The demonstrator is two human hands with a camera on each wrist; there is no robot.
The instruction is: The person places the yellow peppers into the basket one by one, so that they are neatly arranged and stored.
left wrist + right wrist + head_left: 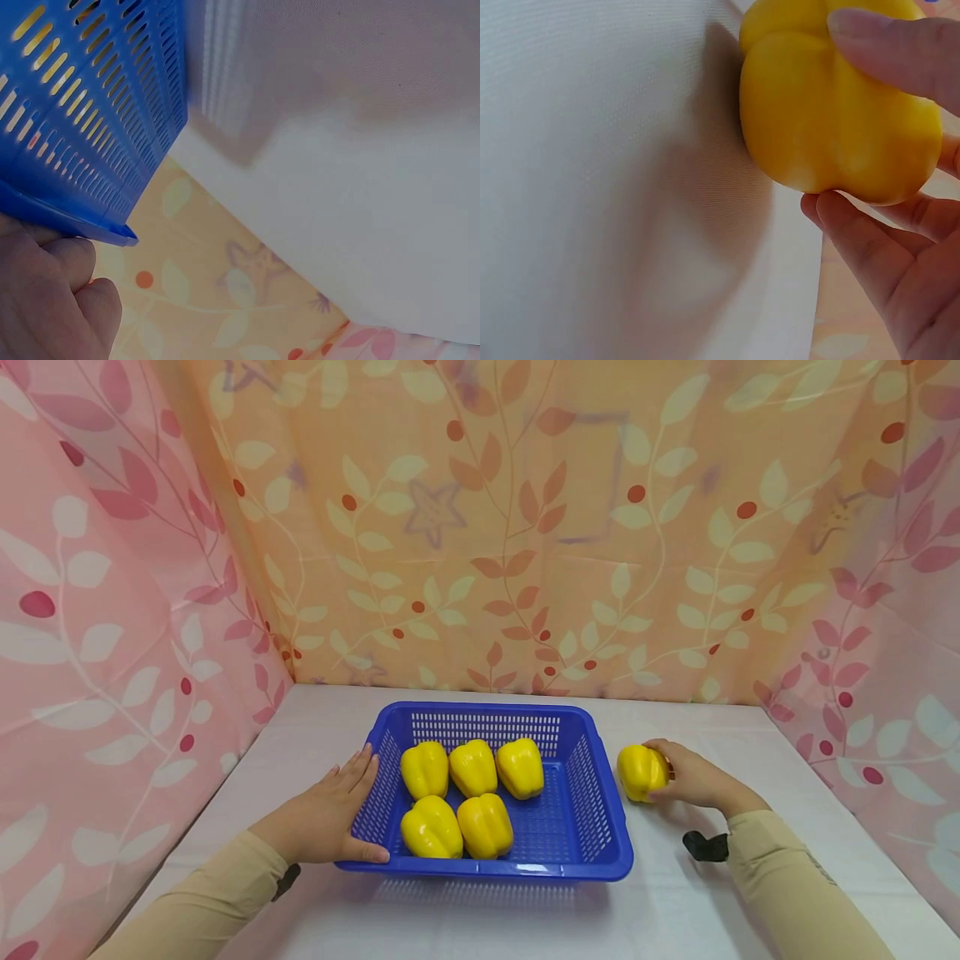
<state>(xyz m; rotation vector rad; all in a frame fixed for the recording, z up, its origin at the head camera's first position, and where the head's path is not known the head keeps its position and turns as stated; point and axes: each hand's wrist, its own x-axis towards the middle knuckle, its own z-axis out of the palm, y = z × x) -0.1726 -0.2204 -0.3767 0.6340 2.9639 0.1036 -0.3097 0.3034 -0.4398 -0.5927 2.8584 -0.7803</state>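
Note:
A blue plastic basket [551, 814] with slotted walls holds several yellow bell peppers [431, 828], grouped toward its left side. My left hand [330, 810] rests on the basket's left rim, fingers stretched along it and thumb over the front corner. In the left wrist view, part of that hand [52, 292] shows against the rim. To the right of the basket, my right hand [693, 777] grips another yellow bell pepper [640, 772] between thumb and fingers. The right wrist view shows this pepper [810, 112] close to the tabletop; whether it touches I cannot tell.
A white cloth-covered table [697, 727] lies under everything. Flowered curtains [510, 527] stand behind it and on both sides. A black strap piece [705, 846] sticks out from the right wrist.

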